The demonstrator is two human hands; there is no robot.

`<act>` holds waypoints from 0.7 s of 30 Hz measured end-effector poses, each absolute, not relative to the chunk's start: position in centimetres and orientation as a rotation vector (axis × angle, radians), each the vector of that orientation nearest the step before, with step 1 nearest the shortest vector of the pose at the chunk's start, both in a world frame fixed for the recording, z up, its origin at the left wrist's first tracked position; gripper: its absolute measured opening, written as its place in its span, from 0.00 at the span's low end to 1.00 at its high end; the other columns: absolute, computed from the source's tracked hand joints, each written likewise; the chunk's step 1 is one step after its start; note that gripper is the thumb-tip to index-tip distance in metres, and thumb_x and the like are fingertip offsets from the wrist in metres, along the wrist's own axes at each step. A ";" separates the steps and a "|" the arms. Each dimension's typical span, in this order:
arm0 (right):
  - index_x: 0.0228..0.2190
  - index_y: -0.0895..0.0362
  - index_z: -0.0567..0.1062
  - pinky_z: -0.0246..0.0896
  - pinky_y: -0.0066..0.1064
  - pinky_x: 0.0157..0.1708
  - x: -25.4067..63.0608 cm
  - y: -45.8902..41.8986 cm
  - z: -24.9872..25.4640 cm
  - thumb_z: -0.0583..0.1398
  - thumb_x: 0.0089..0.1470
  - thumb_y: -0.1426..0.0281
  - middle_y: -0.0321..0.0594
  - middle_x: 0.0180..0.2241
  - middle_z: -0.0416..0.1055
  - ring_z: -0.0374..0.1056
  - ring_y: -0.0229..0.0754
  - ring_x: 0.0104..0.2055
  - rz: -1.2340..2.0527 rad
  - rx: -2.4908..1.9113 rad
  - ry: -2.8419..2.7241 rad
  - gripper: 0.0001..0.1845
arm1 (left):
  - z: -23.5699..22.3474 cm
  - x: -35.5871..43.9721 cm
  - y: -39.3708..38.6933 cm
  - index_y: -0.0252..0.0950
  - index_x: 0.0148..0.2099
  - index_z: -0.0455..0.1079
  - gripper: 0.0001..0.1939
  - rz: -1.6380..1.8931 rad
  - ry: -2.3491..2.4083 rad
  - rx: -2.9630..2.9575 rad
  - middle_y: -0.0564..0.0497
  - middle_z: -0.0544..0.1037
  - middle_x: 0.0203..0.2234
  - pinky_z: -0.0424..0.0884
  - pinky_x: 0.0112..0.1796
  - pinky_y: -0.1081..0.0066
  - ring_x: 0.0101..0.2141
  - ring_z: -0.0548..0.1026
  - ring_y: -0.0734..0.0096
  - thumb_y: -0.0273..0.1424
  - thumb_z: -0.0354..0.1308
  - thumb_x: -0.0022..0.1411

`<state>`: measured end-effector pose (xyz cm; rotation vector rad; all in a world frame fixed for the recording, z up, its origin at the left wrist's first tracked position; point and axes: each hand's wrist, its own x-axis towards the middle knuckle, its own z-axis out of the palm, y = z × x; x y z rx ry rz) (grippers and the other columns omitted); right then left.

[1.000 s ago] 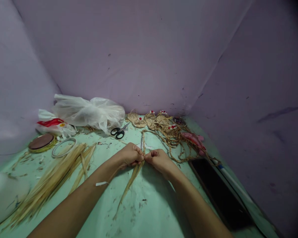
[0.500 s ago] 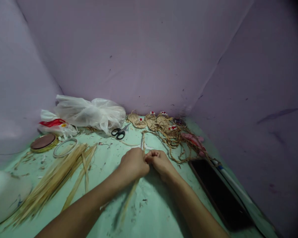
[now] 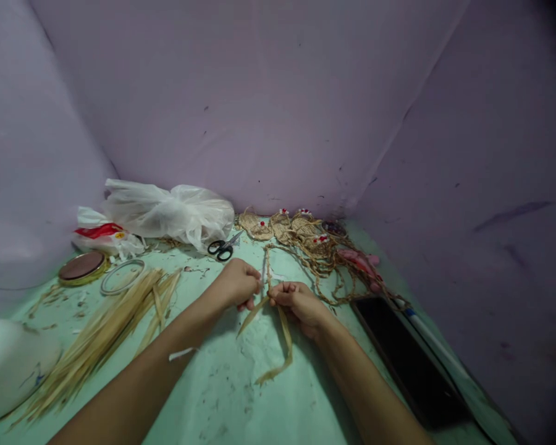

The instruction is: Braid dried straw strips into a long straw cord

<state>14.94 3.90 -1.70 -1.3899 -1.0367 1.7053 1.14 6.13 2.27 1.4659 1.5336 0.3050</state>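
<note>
My right hand (image 3: 301,303) pinches a plant-fibre cord (image 3: 268,266) between thumb and finger, at the lower end of its twisted part. Below the pinch, two flat pale strands spread apart: a short strand (image 3: 252,316) points lower left, and a longer strand (image 3: 286,346) bends down onto the table. Just left of the cord is my left hand (image 3: 236,284), its fingers curled in. Whether anything is between those fingers is hidden. Beyond my hands the cord runs up, then right into a tangled heap of twisted cord (image 3: 322,266).
Loose fibre strips (image 3: 97,334) lie left, near a tape ring (image 3: 123,277), a round tin (image 3: 82,267) and a white rounded object (image 3: 13,368). Scissors (image 3: 223,247), a plastic bag (image 3: 176,213) and beaded woven pieces (image 3: 282,227) line the back. A phone (image 3: 408,358) lies right.
My left hand has moved up and left, away from the right hand's pinch. The loose strands, mostly covered before, now show as two spread tails. My right hand has stayed nearly in place.
</note>
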 end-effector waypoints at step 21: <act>0.23 0.58 0.77 0.47 0.30 0.23 13.2 1.5 1.3 0.56 0.41 0.70 0.50 0.24 0.73 0.66 0.45 0.26 0.421 -2.049 -2.012 0.09 | -0.1 2.7 5.9 0.34 0.12 0.55 0.09 0.327 1.494 1.268 0.57 0.52 0.02 0.46 0.11 0.77 0.08 0.51 0.80 0.25 0.49 0.40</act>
